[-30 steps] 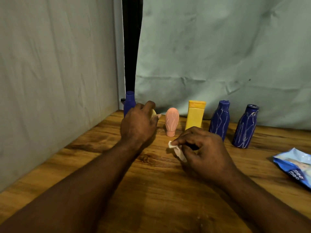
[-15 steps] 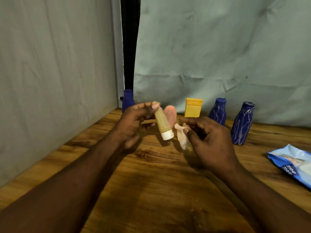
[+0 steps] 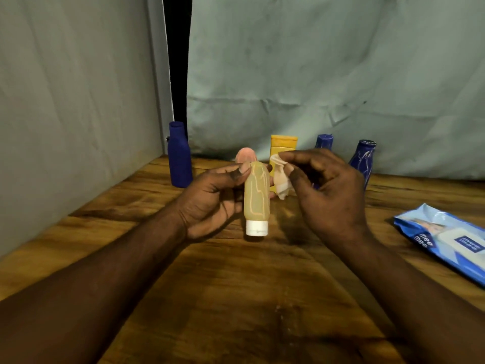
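Above a wooden table (image 3: pixel 236 298), a person's left hand (image 3: pixel 210 200) grips a yellowish tube (image 3: pixel 256 195) upright with its white cap pointing down, thumb at the top and fingers curled behind, while the right hand (image 3: pixel 328 190) pinches a crumpled wipe (image 3: pixel 279 177) between thumb and forefinger just beside the tube's upper right side; whether wipe and tube touch cannot be told. The hands hide much of the row along the back: only the top of a pink bottle (image 3: pixel 245 155) shows over the tube, a yellow bottle (image 3: pixel 283 144) is covered from its middle down, the middle blue bottle (image 3: pixel 324 141) shows little but its neck, and the right blue bottle (image 3: pixel 364 156) its upper part. The left blue bottle (image 3: pixel 179 156) stands in full view by the wall. Pale scrawled lines on the tube form no readable word. At the right edge a blue pack (image 3: pixel 446 240), cut off by the frame, reads "mee mee" twice
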